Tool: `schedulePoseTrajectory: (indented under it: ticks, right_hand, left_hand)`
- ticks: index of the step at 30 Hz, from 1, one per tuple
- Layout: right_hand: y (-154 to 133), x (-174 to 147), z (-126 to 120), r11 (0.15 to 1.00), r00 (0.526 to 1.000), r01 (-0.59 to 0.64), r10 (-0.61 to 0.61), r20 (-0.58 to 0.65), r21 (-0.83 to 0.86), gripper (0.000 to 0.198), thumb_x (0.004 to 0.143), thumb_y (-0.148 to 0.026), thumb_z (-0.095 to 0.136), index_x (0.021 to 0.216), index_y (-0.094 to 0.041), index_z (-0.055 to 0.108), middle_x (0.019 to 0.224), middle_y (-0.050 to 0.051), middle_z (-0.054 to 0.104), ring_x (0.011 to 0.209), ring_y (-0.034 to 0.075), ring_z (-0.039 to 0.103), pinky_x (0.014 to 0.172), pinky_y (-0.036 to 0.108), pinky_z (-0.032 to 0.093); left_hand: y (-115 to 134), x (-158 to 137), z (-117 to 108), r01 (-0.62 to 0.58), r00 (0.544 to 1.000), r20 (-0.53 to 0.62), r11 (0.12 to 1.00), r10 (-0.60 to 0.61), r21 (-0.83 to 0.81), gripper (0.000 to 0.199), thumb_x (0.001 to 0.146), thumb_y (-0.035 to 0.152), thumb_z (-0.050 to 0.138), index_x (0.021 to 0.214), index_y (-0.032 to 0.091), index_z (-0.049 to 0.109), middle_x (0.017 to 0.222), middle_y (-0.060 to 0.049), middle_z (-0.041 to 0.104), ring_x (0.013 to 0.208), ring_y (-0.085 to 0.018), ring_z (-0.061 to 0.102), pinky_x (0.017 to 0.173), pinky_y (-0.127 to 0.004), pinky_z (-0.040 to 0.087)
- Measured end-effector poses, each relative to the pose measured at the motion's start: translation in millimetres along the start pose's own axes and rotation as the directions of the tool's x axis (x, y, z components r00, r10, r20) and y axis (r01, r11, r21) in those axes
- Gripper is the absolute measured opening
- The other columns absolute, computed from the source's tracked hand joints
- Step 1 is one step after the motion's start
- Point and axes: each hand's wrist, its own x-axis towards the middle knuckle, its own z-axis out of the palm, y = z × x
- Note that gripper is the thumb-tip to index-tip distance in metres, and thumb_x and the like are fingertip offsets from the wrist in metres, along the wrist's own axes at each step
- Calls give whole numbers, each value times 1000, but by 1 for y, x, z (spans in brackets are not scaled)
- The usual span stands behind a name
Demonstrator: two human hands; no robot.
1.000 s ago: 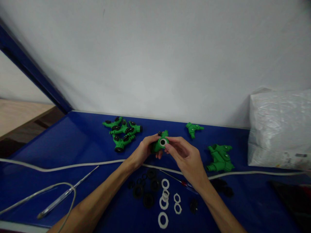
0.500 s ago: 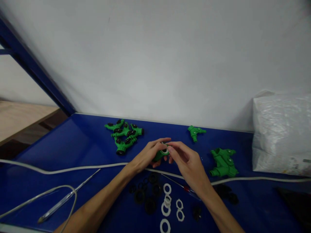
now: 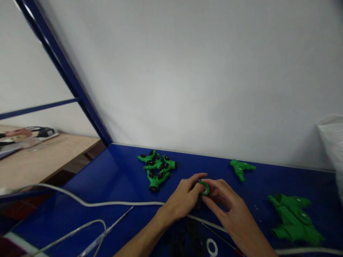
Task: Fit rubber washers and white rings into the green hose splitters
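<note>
A second earlier the fitting [image 3: 207, 186] had shown its mouth uncovered; now the left hand [image 3: 183, 198], gripping it, had a fingertip partly across that mouth. The right hand [image 3: 232, 205] pinched the rim, so the effort seemed centred there, the fitting held between both hands.

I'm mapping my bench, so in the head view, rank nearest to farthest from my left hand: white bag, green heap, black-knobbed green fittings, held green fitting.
1. Held green fitting: in your left hand.
2. Black-knobbed green fittings: farther back, to the left.
3. Green heap: out to the right.
4. White bag: far right edge.
</note>
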Motion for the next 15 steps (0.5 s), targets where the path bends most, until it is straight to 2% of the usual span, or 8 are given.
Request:
schedulePoseTrajectory:
  ticks: [3, 7, 12, 15]
  right_hand:
    - [11, 0, 1, 992, 996, 74, -79, -46, -102, 21, 89, -35, 67, 109, -28, 66, 98, 4, 64, 83, 20, 71, 75, 29, 61]
    - [10, 1, 1, 925, 948, 234, -285, -142, -300, 19, 88, -34, 66, 106, -29, 68, 104, 5, 64, 76, 18, 72, 67, 26, 62]
    - [1, 4, 1, 812, 874, 353, -464, -147, -464, 18, 88, -31, 63, 106, -30, 64, 104, 5, 69, 79, 19, 74, 70, 23, 62]
    - [-1, 6, 0, 760, 852, 378, -509, -122, -528, 21, 89, -32, 60, 110, -28, 61, 96, 3, 73, 70, 17, 74, 68, 22, 61]
  left_hand:
    - [0, -2, -1, 8, 1000, -20, 999, -7, 52, 53, 90, 36, 46, 140, 25, 59, 90, -5, 73, 79, -22, 63, 78, -34, 50]
    - [2, -6, -3, 29, 998, -56, 994, -24, 105, 55, 90, 38, 47, 144, 31, 54, 126, -6, 67, 119, -30, 55, 104, -44, 40]
    - [2, -6, -2, -9, 1000, -20, 993, 11, 117, 54, 91, 39, 46, 144, 29, 55, 140, -6, 61, 132, -31, 48, 111, -46, 35]
    - [3, -6, -1, -69, 997, -27, 988, 74, 135, 53, 93, 38, 45, 144, 25, 56, 146, -6, 57, 137, -29, 46, 117, -44, 30]
